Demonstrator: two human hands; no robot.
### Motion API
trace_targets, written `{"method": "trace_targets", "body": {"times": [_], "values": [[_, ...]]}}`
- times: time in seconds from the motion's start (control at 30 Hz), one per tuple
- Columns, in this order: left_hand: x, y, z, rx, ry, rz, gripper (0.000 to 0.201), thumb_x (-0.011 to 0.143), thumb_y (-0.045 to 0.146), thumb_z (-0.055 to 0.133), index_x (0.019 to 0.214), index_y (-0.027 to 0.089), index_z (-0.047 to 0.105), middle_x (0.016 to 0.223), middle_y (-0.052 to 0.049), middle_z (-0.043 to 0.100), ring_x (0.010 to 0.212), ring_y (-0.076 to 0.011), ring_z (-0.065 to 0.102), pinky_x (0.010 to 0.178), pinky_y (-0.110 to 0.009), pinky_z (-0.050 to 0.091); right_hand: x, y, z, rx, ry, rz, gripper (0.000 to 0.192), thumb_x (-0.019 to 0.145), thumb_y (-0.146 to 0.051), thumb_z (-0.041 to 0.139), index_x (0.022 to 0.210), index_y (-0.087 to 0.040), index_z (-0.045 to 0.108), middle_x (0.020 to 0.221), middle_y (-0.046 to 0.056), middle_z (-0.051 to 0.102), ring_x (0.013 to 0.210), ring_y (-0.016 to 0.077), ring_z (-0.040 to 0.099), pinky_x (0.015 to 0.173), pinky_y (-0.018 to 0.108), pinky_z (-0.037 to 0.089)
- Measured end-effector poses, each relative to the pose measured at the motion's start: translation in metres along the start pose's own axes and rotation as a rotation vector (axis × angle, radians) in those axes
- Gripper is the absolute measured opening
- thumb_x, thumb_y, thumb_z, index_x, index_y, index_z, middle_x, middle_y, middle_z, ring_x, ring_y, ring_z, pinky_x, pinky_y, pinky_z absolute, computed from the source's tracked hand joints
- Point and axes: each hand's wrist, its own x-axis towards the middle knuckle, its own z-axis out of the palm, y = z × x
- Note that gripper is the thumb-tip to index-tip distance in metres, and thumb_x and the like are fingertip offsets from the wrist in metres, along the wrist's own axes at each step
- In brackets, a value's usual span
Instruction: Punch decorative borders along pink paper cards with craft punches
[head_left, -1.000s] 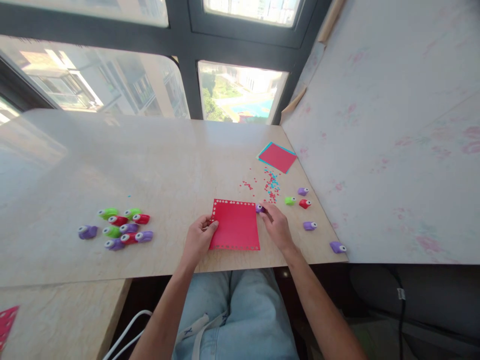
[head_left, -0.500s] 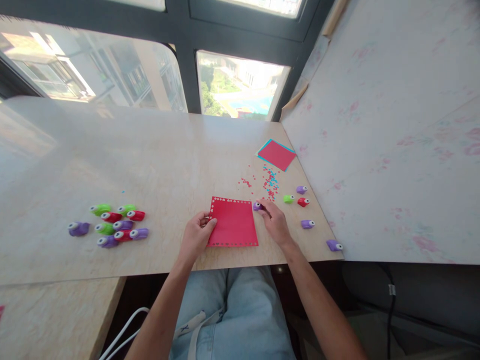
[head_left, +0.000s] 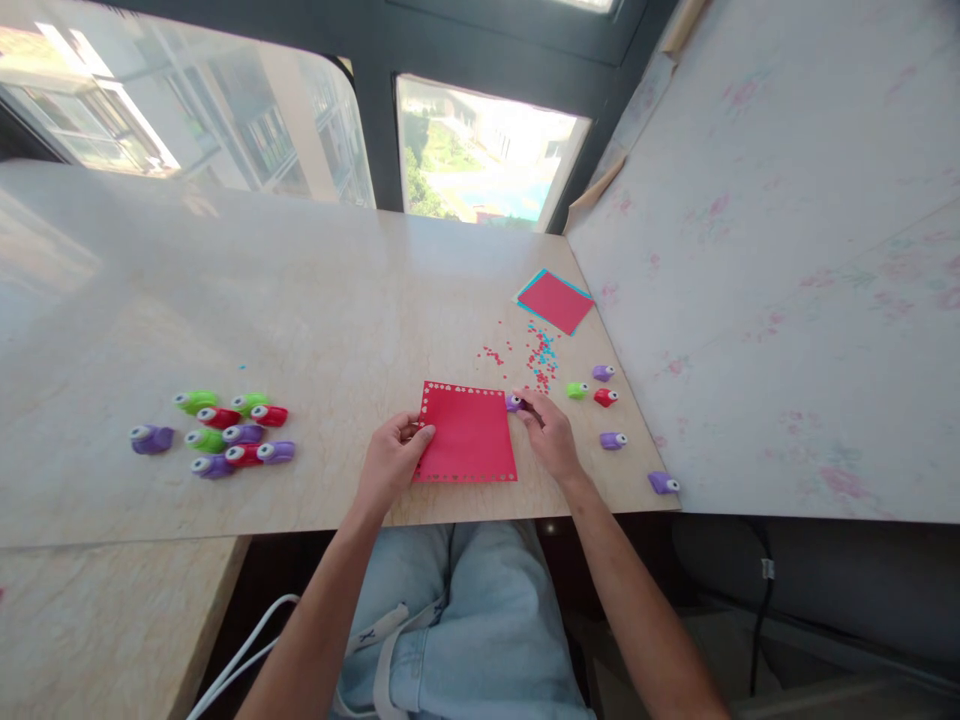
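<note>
Red paper square [head_left: 469, 433] flat at near table [head_left: 300, 300] edge, pinned by left hand [head_left: 391, 466]; right hand [head_left: 551, 438] pinching purple punch [head_left: 514, 402] at far-right corner. Keep sheet pinned; press straight down.

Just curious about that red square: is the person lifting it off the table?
No, the red paper lies flat on the table, its left edge under the left hand.

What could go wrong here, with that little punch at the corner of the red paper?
The left hand pins only the left edge of the red paper, so it might skew as the right hand works the purple punch, leaving an uneven border. The purple punch at the table edge could be knocked off.
</note>
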Motion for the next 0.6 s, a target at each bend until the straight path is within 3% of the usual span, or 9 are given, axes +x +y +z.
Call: {"method": "trace_targets", "body": {"times": [0.6], "values": [[-0.0059,0.0074,0.0028,0.037,0.0,0.027,0.042,0.077,0.049,0.066,0.1,0.014,0.069,0.096,-0.011,0.075,0.084,-0.0245,0.07,0.067,-0.03,0.053,-0.0002,-0.0035,-0.0005,-0.018,-0.022,0.01,0.039,0.088,-0.017,0.048,0.121,-0.025,0.065,0.121,0.007,0.068,0.115,0.0218,0.062,0.104,0.042,0.048]]}}
